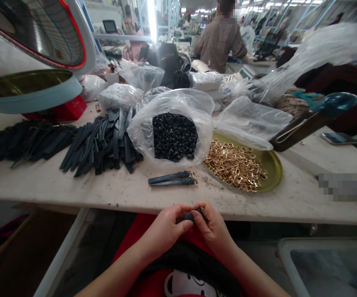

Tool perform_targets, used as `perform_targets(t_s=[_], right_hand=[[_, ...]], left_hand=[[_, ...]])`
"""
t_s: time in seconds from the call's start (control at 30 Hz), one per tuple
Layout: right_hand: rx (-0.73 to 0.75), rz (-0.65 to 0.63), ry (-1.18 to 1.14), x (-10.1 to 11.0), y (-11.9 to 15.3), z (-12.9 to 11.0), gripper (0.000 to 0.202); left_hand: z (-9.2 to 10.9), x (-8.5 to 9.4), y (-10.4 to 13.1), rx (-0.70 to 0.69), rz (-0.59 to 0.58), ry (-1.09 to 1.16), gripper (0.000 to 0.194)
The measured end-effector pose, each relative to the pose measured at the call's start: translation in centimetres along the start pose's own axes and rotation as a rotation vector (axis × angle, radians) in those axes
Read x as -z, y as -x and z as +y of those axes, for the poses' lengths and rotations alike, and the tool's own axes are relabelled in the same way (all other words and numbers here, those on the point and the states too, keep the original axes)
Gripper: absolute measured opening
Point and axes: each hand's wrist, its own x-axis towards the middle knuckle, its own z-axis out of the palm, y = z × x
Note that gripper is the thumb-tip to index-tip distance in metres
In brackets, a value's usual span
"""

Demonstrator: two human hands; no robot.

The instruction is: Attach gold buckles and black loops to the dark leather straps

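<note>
My left hand [169, 229] and my right hand [214, 231] meet just in front of the table's edge, above my lap. Both are closed on a short black strap [185, 217]. A bit of gold metal shows by the right fingers; most of the strap is hidden. Beyond the hands, two black straps with gold buckles [170, 179] lie side by side. Behind them an open plastic bag [141, 132] holds many small black loops [175, 136]. Loose gold buckles [234, 165] fill much of a round brass-coloured tray [273, 173] to the right.
Piles of black straps [104, 140] spread over the left of the table [129, 185]. A scale [39, 90] with a wide pan stands behind them. A dark handled tool [305, 123] leans over the tray, and a phone [338, 138] lies at right. A person [220, 39] stands beyond.
</note>
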Motion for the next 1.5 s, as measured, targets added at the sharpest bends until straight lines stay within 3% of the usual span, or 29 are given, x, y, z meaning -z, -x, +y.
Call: perform_targets(t_s=[0.17,0.3,0.47,0.57,0.7,0.83,1.27,1.5], right_hand=[[0.033,0.089,0.225,-0.4,0.4,0.1,0.021],[0.103,-0.071,0.25,-0.2,0.5,0.0,0.019],[0.128,-0.218,0.339,0.7,0.6,0.0,0.016],[0.138,-0.266,0.258,0.7,0.7,0.4,0.016],[0.054,-0.115,0.1,-0.1,0.9,1.2,0.017],[0.053,0.022,0.179,-0.6,0.7,1.4,0.019],[0.232,-0.012,0.309,-0.5,-0.4,1.8,0.013],[0.204,-0.011,0.228,-0.2,-0.5,1.8,0.015]], left_hand=[[-0.3,-0.4,0.0,0.047,-0.009,0.046,0.038],[-0.8,0.0,0.0,0.066,-0.006,-0.006,0.039],[-1.3,-0.1,0.0,0.065,-0.1,0.07,0.04],[-1.4,-0.3,-0.1,0.076,-0.125,0.063,0.041],[-1.0,0.3,-0.2,0.089,-0.104,-0.006,0.04],[-0.7,1.2,-0.5,0.176,-0.19,-0.142,0.019],[-1.4,1.0,-1.3,0.229,-0.163,-0.098,0.023],[-1.4,0.7,-1.6,0.212,-0.169,-0.136,0.021]])
